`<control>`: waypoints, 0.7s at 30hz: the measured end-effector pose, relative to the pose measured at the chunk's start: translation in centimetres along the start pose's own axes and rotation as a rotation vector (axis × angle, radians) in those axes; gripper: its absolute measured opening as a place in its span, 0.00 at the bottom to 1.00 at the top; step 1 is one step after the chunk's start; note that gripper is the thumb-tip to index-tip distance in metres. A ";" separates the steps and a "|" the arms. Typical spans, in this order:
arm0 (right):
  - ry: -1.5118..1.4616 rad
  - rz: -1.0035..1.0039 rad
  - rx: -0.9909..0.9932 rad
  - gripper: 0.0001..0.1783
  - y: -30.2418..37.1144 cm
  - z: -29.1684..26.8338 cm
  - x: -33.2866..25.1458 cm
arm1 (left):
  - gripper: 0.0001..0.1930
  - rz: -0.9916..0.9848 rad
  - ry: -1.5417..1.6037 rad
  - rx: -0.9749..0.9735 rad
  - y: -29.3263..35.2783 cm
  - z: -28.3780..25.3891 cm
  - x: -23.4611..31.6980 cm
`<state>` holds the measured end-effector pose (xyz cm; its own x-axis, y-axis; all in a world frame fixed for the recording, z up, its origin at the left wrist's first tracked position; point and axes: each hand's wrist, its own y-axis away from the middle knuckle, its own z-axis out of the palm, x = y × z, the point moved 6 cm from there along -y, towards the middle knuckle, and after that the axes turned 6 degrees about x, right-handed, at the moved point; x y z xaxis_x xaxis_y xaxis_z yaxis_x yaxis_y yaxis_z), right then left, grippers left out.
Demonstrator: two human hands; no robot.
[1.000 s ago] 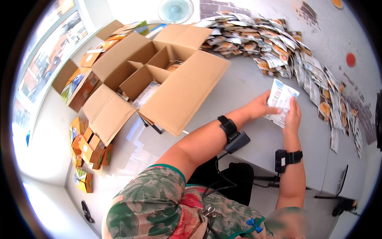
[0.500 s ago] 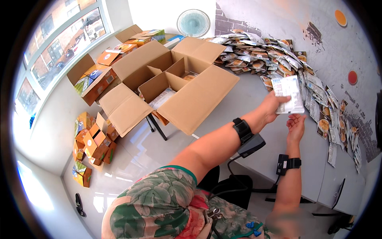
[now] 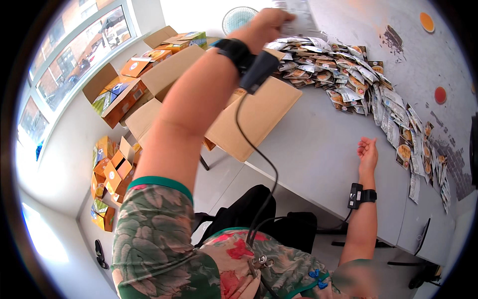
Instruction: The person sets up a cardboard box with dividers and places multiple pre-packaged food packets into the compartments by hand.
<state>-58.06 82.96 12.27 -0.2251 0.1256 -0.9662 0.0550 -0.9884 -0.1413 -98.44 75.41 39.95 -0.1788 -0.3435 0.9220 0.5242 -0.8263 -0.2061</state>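
My left hand is raised high at the top of the view, above the far side of the large cardboard box. Its fingers are closed on the edge of a white printed packet, partly blurred and cut by the upper edge. My left forearm crosses in front of the box and hides most of its divided inside. Over the right part of the grey table, my right hand is held palm up, fingers loosely curled, nothing in it. The heap of flat food packets lies beyond it along the wall.
Orange boxes stand by the window at the left, one with raised flaps. More small boxes are piled on the floor below. A round fan is at the back. A cable hangs from my left wrist device.
My left hand has swung up and to the left with the packet, away from my right hand. My right hand stays in nearly the same place.
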 end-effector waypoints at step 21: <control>0.078 0.024 -0.008 0.26 -0.5 0.1 0.6 | 0.17 -0.344 -1.394 0.180 -7.8 -33.9 -5.6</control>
<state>-58.36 83.56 11.79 -0.1476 0.1085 -0.9831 0.0670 -0.9906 -0.1194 -129.79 68.62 25.32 0.5714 0.6495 0.5017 0.7373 -0.6747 0.0337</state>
